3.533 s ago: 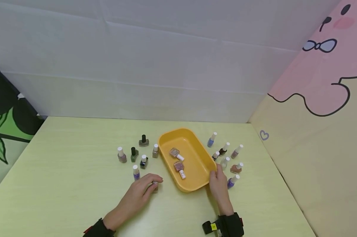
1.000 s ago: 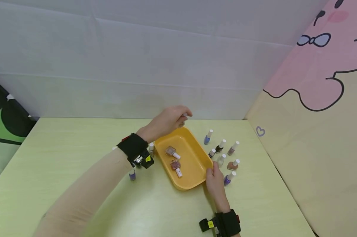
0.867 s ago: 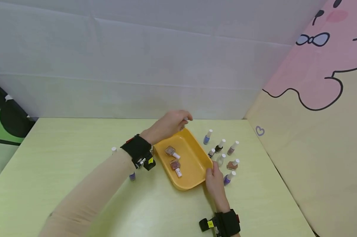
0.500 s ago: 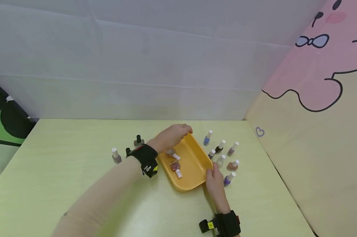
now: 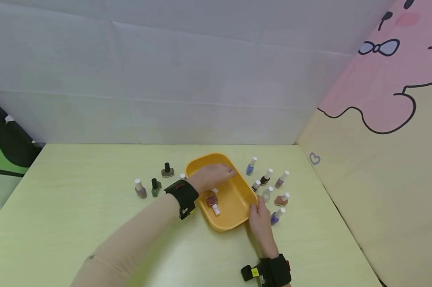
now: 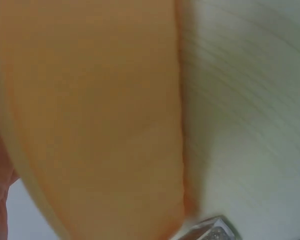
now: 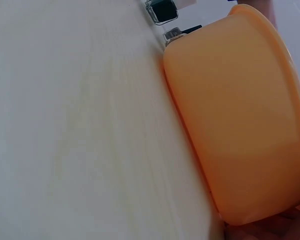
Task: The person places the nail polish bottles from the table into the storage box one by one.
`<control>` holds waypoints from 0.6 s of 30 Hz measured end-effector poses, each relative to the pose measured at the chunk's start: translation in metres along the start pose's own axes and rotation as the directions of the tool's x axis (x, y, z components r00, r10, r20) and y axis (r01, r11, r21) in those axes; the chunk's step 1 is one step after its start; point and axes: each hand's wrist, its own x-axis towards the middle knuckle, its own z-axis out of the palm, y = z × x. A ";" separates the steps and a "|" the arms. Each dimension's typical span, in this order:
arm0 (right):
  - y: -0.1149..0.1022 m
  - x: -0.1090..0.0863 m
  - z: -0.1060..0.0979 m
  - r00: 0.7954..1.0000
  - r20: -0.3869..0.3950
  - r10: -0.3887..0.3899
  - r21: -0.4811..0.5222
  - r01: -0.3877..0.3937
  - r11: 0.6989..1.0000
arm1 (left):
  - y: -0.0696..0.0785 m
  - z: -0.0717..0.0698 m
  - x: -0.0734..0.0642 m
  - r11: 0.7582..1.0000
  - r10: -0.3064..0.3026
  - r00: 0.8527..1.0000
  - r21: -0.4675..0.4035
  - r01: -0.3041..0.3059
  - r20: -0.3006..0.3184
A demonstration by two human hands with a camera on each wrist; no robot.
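The yellow tray [image 5: 237, 197] stands on the table, and its outer wall fills much of both wrist views. My left hand [image 5: 214, 176] reaches down inside the tray's far half, fingers bent downward. The nail polish bottle it pinched in the earlier frames is hidden beneath it. A mauve nail polish bottle [image 5: 212, 200] with a white cap lies in the tray by the near left wall. Another bottle there is mostly covered by the left hand, only its white cap [image 5: 215, 191] peeking out. My right hand [image 5: 262, 223] grips the tray's near right corner, thumb over the rim.
Several white-capped bottles, among them a blue one [image 5: 249, 169] and a purple one [image 5: 275, 218], stand right of the tray. To its left stand a mauve bottle [image 5: 141, 190] and two black-capped ones [image 5: 156, 189]. A wall rises behind the table, another at the right.
My left hand picked up a nail polish bottle left of the tray, carried it over the tray's far end, and has now lowered into it. The right hand keeps its grip on the tray corner.
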 end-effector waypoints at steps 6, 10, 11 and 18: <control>-0.001 0.000 0.000 1.000 0.007 0.009 0.007 -0.009 1.000 | 0.007 0.010 0.002 0.988 0.045 0.998 0.147 -0.050 0.039; -0.001 -0.001 0.000 1.000 0.007 0.006 0.002 -0.006 1.000 | 0.010 0.014 0.002 0.991 0.061 0.998 0.119 -0.064 0.027; -0.001 -0.001 0.000 1.000 0.005 0.006 -0.001 -0.005 1.000 | 0.010 0.014 0.002 0.993 0.061 0.998 0.102 -0.064 0.030; -0.001 0.000 0.001 1.000 -0.005 0.007 -0.009 -0.007 1.000 | 0.014 0.017 0.005 0.990 0.109 0.992 0.084 -0.114 0.061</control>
